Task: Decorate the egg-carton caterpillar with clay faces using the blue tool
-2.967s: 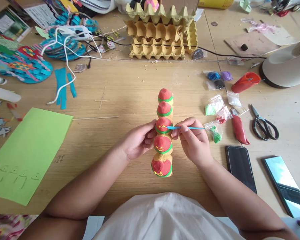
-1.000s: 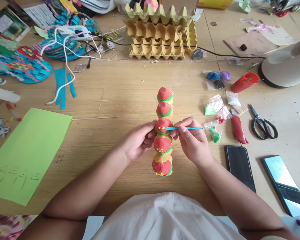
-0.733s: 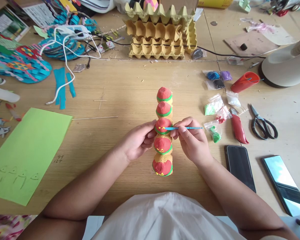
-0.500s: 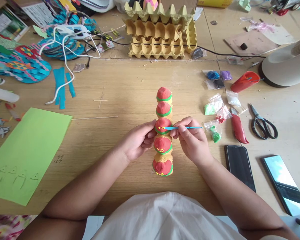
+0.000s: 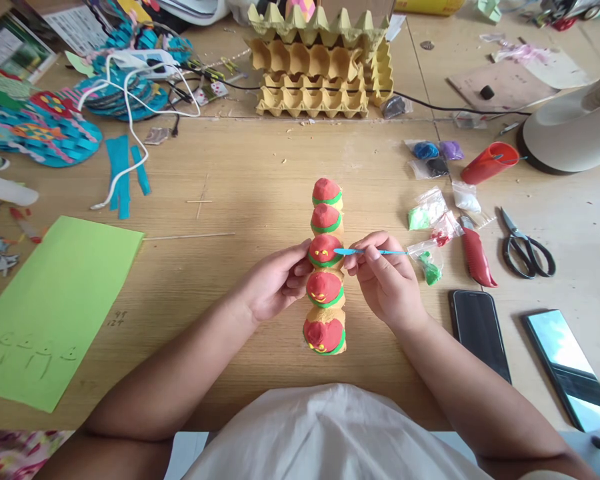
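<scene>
A strip of egg carton (image 5: 326, 313) stands lengthwise before me, its several bumps capped in red clay with green bands round them. Small yellow clay marks sit on the three bumps closest to me; the middle red cap (image 5: 323, 245) bears two. My left hand (image 5: 279, 279) grips the strip's left side at the middle, fingers partly hidden behind it. In my right hand (image 5: 386, 273) a slim blue modelling tool (image 5: 351, 252) is pinched between thumb and fingers. Its flat tip lies at the right side of the middle cap; whether it touches, I cannot tell.
Bags of coloured clay (image 5: 427, 217), a red cup (image 5: 490, 163), a red-handled cutter (image 5: 477, 257), scissors (image 5: 527, 247) and two phones (image 5: 480, 333) lie to the right. Egg cartons (image 5: 313, 97) are stacked at the back. Green paper (image 5: 60, 300) and a white cable (image 5: 130, 113) occupy the left.
The blue tool has drawn back to the right, off the yellow marks on the middle cap. The egg carton strip has shifted and tilted slightly in my left hand.
</scene>
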A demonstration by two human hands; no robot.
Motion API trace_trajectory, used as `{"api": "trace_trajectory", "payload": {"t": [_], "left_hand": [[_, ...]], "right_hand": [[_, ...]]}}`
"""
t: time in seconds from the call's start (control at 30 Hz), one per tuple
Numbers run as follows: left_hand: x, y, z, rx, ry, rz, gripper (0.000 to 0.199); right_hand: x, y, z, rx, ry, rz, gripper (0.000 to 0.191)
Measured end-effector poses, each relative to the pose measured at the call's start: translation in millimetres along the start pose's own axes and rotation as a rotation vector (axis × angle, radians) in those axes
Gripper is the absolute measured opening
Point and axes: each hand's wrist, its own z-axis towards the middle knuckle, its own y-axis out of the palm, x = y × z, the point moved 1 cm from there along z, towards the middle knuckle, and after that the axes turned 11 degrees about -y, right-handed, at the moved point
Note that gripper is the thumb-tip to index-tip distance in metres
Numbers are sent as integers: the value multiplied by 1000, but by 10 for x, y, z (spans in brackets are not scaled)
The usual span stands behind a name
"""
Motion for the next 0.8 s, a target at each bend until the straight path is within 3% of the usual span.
{"api": "trace_trajectory", "payload": {"t": [0.1, 0.23, 0.33, 0.8], "left_hand": [[-4, -9, -9, 0, 4, -5, 42], [-14, -17, -8, 25, 33, 12, 42], [-23, -9, -9, 41, 47, 58, 44], [-69, 38, -38, 55, 158, 192, 45]], "right_hand": [[-90, -14, -7, -23, -164, -141, 17], [-261, -3, 1, -183, -385, -609, 6], [-318, 18, 14, -267, -529, -854, 13], [-294, 18, 12, -318, -633, -996, 15]]}}
